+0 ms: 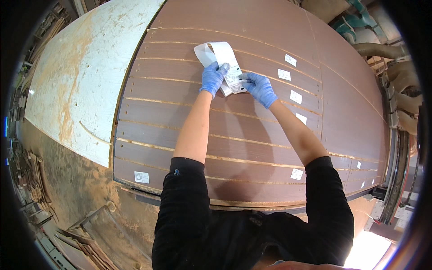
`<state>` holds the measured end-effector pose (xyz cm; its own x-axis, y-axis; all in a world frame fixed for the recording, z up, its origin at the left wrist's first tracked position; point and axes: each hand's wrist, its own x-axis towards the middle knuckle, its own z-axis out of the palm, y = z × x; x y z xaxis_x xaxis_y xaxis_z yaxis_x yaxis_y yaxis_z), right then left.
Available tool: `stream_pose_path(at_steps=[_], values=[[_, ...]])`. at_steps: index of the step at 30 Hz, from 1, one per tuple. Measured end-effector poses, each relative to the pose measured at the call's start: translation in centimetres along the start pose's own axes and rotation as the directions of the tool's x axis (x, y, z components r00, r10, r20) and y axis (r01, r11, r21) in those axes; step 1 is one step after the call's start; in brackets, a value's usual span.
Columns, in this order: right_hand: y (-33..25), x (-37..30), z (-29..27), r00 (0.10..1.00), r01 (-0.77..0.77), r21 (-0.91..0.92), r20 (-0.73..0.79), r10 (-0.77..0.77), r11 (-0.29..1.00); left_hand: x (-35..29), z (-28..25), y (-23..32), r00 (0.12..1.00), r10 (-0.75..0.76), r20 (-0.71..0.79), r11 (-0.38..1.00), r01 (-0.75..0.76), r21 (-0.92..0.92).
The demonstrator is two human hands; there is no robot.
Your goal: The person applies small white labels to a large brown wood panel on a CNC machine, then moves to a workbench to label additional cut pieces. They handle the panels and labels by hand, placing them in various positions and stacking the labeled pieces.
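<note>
Both your gloved hands, left hand [212,77] and right hand [260,88], pinch the white label strip [221,57] over the brown panel [234,148], fingers clamped on it, pulling it taut to peel.

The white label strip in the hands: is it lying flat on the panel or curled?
Curled. The white label strip loops up off the brown panel, pinched between the left hand and right hand.

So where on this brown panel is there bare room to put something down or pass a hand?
Free: the brown panel's top stretch above the label strip, its left slats beside the left hand, and the wide right section past the small white labels. Crowded: the middle, where the right hand and left hand hold the strip.
</note>
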<state>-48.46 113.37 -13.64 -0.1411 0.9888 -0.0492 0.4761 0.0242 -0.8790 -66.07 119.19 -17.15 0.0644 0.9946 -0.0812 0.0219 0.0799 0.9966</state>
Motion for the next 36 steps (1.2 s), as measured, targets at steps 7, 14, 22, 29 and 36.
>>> stream_pose_path(at_steps=[7, 14, 22, 29, 36], values=[[-0.1, 1.8, -1.0, 0.994, 0.095, 0.024, 0.042, -0.096, 0.995, 1.8, 0.0, -2.4, 0.983, 0.072, -0.169, 0.982, -0.04, 0.187], [6.7, 12.8, -10.0, 0.877, 0.032, 0.532, -0.421, 0.231, 0.846, 0.5, 1.1, -0.9, 0.961, 0.153, -0.23, 0.983, -0.126, 0.13], [8.5, 18.4, -14.0, 0.722, -0.497, -0.746, -0.639, -0.265, 0.443, -0.4, 0.7, -0.1, 0.987, 0.063, -0.149, 0.996, -0.071, -0.047], [6.5, 13.3, -11.5, 0.997, 0.035, -0.605, -0.033, -0.068, 0.795, -1.0, 0.2, -0.6, 0.982, 0.118, -0.147, 0.991, -0.125, -0.042], [0.2, 2.4, -7.2, 0.988, 0.149, 0.236, -0.007, -0.152, 0.96, -3.2, 3.4, 0.7, 0.99, 0.107, -0.096, 0.962, -0.128, -0.24]])
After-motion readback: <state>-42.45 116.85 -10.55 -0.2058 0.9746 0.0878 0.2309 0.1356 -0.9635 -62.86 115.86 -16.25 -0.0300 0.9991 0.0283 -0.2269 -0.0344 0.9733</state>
